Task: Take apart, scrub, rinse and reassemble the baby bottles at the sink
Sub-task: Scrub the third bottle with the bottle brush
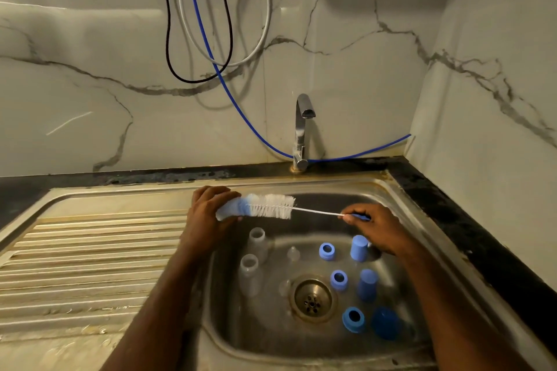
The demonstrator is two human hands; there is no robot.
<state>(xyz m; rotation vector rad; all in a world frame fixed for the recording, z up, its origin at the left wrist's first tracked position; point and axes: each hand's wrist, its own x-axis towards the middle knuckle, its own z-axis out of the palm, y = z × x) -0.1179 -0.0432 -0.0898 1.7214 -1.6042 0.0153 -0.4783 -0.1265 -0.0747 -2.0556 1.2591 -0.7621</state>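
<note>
1. A bottle brush [259,206] is held level above the far part of the sink [401,190]; its bristled head points toward the drainboard side, its thin wire stem toward the right rim.
2. The blue-and-white tip of the brush is gripped by the left hand [208,208], whose fingers [224,199] are curled round the bristles; the blue handle end is pinched by the right hand [376,227] between thumb and curled fingers [349,218].
3. Two clear bottle bodies [253,259] are stood upright, open and without caps, near the left wall of the basin, one behind the other.
4. Three blue collar rings [339,279] are laid in a loose line from the far middle of the basin toward its near right, to the right of the drain [313,300].
5. Blue caps [367,285] are set just beside the rings, nearer the right wall; a darker round cap [385,324] is seen at the near right.
6. Two clear teats [293,253] are faintly made out on the basin floor between bottles and rings.
7. A tap [303,129] is mounted at the far rim; a ribbed drainboard [90,250] adjoins the basin on the left; cables [199,24] are hung on the marble wall behind.
</note>
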